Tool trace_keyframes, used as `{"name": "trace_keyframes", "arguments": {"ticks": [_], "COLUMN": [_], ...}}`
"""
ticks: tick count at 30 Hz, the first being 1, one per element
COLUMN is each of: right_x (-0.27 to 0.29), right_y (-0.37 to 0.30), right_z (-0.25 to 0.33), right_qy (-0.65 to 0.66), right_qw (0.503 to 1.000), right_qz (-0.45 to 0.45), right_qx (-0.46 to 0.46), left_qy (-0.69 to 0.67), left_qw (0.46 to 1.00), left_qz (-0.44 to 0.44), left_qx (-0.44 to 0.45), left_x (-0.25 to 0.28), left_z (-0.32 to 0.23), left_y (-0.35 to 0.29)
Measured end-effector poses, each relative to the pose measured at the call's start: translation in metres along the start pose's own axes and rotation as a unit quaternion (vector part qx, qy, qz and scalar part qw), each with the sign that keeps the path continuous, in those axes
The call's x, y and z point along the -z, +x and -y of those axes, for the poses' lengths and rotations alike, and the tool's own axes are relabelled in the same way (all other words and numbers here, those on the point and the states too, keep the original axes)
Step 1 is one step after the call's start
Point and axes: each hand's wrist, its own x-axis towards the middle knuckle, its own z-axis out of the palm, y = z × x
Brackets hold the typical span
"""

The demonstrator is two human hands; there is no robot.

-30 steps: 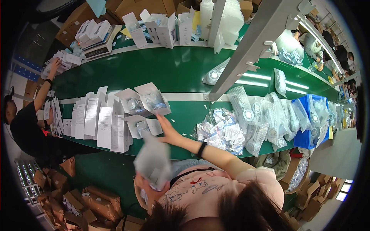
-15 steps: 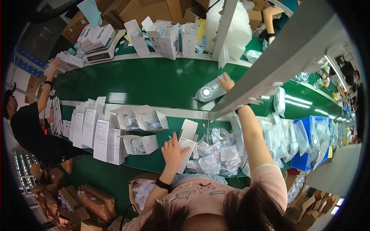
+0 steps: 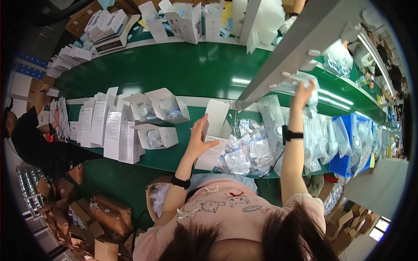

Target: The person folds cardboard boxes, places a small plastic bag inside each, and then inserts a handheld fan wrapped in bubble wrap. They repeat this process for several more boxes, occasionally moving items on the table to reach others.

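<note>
My left hand [image 3: 201, 138] grips an upright white cardboard box [image 3: 210, 157] at the near edge of the bench. Its fingers lie along the box's left side, the thumb across the front, and the tall lid flap stands up. Out to the right, beside the slanted grey post, my right hand [image 3: 303, 92] is closed on a clear plastic bag [image 3: 291, 83]; the post partly hides the bag, and its contents are unclear. Right of the white box lies a heap of small clear packets [image 3: 249, 150]. Larger clear bags with white devices [image 3: 311, 141] are piled beyond my right forearm.
Filled white boxes [image 3: 167, 108] stand open at left, beside a row of upright printed boxes [image 3: 114, 135]. A blue bin [image 3: 340, 167] holds more bags. The grey post [image 3: 278, 61] slants across the green belt [image 3: 174, 65]. A co-worker in black [image 3: 35, 135] is at far left.
My right hand has moved right along the belt with the clear bag. My left hand has closed around the white box, which now faces me more openly. The whole view has shifted.
</note>
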Motion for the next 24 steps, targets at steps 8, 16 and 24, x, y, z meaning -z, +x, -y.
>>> {"name": "trace_keyframes", "arguments": {"ticks": [8, 16, 24], "right_x": [0.072, 0.014, 0.038], "right_y": [-0.121, -0.185, -0.159], "right_z": [0.125, 0.143, 0.171], "right_qy": [0.335, -0.069, -0.141], "right_qw": [0.931, 0.975, 0.904], "right_qz": [-0.013, 0.079, 0.401], "right_qx": [-0.146, 0.196, 0.040], "left_qy": [0.108, 0.048, 0.119], "left_qw": [0.990, 0.980, 0.948], "left_qz": [-0.030, -0.146, -0.084], "left_qx": [-0.089, -0.124, -0.285], "left_x": [-0.018, -0.039, -0.016], "left_z": [-0.033, -0.012, -0.015], "left_y": [-0.013, -0.025, -0.007]}}
